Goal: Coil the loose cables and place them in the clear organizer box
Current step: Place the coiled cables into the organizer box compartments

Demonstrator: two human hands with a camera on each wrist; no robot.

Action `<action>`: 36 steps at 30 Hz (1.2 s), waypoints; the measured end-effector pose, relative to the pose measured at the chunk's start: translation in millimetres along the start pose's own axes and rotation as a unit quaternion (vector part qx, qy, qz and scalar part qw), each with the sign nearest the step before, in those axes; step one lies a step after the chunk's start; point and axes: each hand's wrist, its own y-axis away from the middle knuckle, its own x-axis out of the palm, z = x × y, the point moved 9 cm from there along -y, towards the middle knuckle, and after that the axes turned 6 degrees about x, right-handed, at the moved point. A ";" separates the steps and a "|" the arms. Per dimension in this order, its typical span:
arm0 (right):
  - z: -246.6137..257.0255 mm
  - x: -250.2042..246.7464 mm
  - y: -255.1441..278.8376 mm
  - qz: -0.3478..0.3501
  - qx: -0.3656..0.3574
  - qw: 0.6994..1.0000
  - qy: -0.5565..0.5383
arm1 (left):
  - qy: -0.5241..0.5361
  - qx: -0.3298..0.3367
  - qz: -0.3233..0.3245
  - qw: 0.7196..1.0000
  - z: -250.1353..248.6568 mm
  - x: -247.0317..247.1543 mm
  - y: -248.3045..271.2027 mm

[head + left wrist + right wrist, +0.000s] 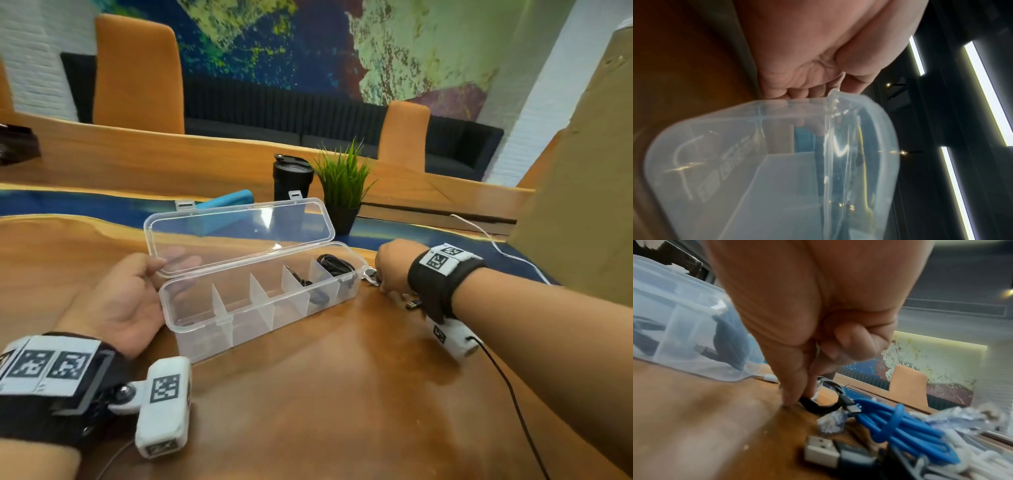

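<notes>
Beside organizer box (260, 318), right hand (394, 267) on black cable (818, 405)

Bare worktop (325, 394) lies open before the organizer box (260, 308); its raised lid (239, 229), the plant (342, 185) and tumbler (293, 178) block behind.

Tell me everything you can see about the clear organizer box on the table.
The clear organizer box is a long, see-through plastic case resting on the wooden table, lid hinged open and tilted back, two white latches on its far edge. Thin dividers split it into a row of compartments; the two at the right end hold black cables, the others look empty. The left hand holds its left end, fingers behind the lid. The right hand works just beyond its right end.
</notes>
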 end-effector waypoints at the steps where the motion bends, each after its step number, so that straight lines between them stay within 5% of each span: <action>1: -0.1 0.4 -1.4 -0.001 0.004 1.000 -0.001 | 0.000 -0.001 -0.002 1.000 0.1 -0.6 -0.2; 9: -5.5 2.3 1.7 0.013 -0.012 0.998 -0.058 | -0.023 0.001 -0.003 1.000 -0.2 -1.8 0.3; 12: -24.6 -13.7 5.2 -0.015 0.002 0.982 -0.189 | -0.034 -0.002 -0.006 0.999 -0.4 -2.4 1.1; 16: -61.2 -27.2 13.5 -0.028 0.054 0.900 -0.433 | -0.024 -0.007 -0.008 1.000 -0.3 -1.2 3.6; 26: -86.6 -18.0 18.1 0.022 0.105 0.750 -0.653 | -0.009 -0.010 0.005 1.000 0.5 1.7 5.5; 29: -85.2 -18.1 17.0 0.018 0.107 0.783 -0.612 | -0.007 -0.011 0.011 1.000 0.4 2.8 4.8; 33: -66.2 -15.3 16.8 -0.008 0.065 0.954 -0.293 | -0.006 -0.007 0.007 1.000 0.7 0.8 2.9; 36: -54.7 -24.8 25.2 -0.053 0.039 0.989 -0.134 | -0.005 -0.009 0.003 1.000 1.3 0.3 2.8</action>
